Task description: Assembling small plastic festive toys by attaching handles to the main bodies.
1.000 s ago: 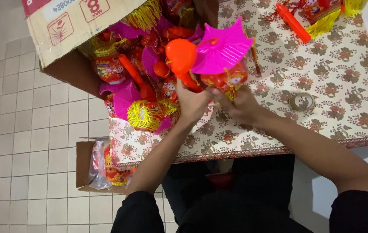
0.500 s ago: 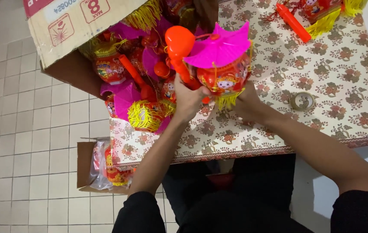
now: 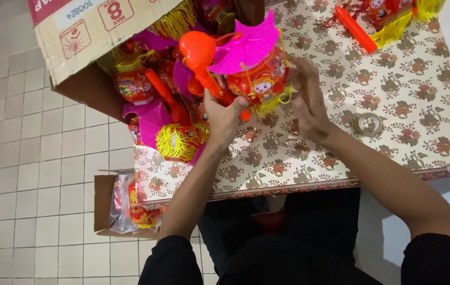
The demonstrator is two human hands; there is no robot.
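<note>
Both hands, left hand (image 3: 224,117) and right hand (image 3: 305,100), clasp the red lantern (image 3: 259,79); its pink fan top (image 3: 246,45) at twelve o'clock could crumple if squeezed

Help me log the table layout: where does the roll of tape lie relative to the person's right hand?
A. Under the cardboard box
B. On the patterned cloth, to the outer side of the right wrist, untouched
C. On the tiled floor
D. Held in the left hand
B: the roll of tape lies flat on the patterned cloth, just beyond the right hand, which grips the red lantern instead.
</note>
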